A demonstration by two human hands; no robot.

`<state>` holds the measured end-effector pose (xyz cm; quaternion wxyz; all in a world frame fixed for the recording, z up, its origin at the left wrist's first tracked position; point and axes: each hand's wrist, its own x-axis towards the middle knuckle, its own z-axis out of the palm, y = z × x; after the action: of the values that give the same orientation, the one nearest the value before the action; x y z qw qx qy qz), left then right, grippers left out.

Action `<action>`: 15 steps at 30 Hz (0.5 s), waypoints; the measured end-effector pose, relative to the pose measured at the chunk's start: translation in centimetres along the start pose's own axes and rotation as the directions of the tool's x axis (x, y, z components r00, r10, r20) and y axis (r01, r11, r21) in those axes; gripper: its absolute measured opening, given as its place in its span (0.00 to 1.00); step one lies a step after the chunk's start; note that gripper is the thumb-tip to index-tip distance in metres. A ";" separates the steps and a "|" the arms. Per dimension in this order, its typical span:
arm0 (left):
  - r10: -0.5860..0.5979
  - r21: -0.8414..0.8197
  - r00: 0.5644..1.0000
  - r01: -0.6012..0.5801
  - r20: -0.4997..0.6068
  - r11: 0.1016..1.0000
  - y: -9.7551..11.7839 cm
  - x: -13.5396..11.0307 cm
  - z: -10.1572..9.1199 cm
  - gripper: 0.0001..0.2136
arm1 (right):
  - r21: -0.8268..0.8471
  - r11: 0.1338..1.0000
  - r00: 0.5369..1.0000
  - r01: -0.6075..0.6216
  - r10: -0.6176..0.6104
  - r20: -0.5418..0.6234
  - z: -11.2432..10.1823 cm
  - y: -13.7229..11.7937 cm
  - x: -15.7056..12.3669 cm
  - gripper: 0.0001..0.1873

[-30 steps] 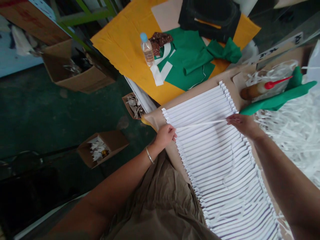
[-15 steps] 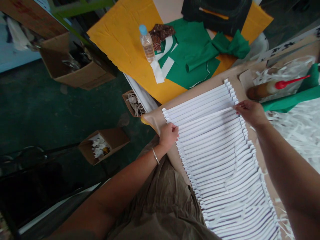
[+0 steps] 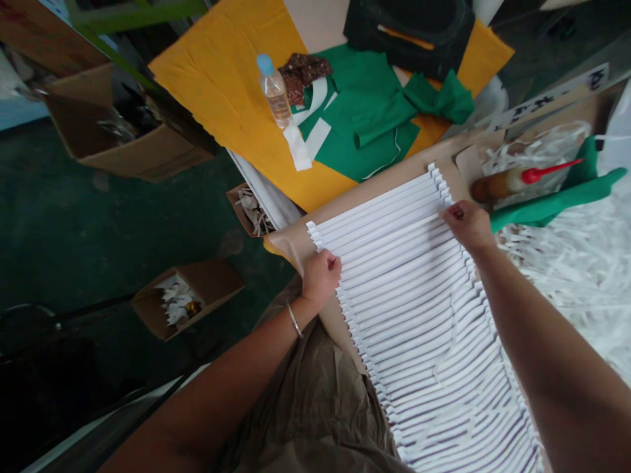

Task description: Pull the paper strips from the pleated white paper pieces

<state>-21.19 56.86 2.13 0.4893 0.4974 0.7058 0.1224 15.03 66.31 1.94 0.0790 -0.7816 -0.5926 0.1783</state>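
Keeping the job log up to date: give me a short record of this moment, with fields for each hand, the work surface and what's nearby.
left hand: left hand on the left part of the white paper strips, bangle on wrist
right hand: right hand at the strips' right ends, fingers on the top strips
work surface: brown kraft paper under the strips
nearby right: bottle with red tip, green paper strip, shredded white paper
beyond: water bottle on yellow sheet

The white paper strip [image 3: 389, 235] is no more stretched in the air; it now lies flat on the folded strips [image 3: 409, 315], its ends beside the left hand [image 3: 321, 277] and the right hand [image 3: 467, 226].
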 end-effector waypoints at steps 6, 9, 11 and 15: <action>0.019 -0.006 0.999 -0.019 -0.047 1.000 0.2 0.0 0.0 0.10 | 0.000 1.000 0.999 0.031 -0.031 -0.029 1.1 0.4 0.4 0.13; 0.018 -0.002 0.999 -0.018 -0.046 1.000 0.0 0.2 0.1 0.08 | -0.020 1.000 0.999 0.004 -0.005 -0.032 1.5 0.4 0.5 0.13; 0.027 0.003 0.999 -0.027 -0.041 1.000 -0.2 0.3 0.2 0.08 | -0.034 0.999 0.999 -0.007 0.006 -0.037 1.6 0.4 0.5 0.12; 0.047 0.014 0.998 -0.046 -0.049 0.999 -0.8 0.5 0.4 0.09 | -0.046 0.999 0.999 -0.008 0.006 -0.037 1.9 0.5 0.6 0.12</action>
<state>-21.34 56.80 1.18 0.4657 0.5136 0.7066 0.1415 14.90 66.53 -0.13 0.0711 -0.7884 -0.5922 0.1503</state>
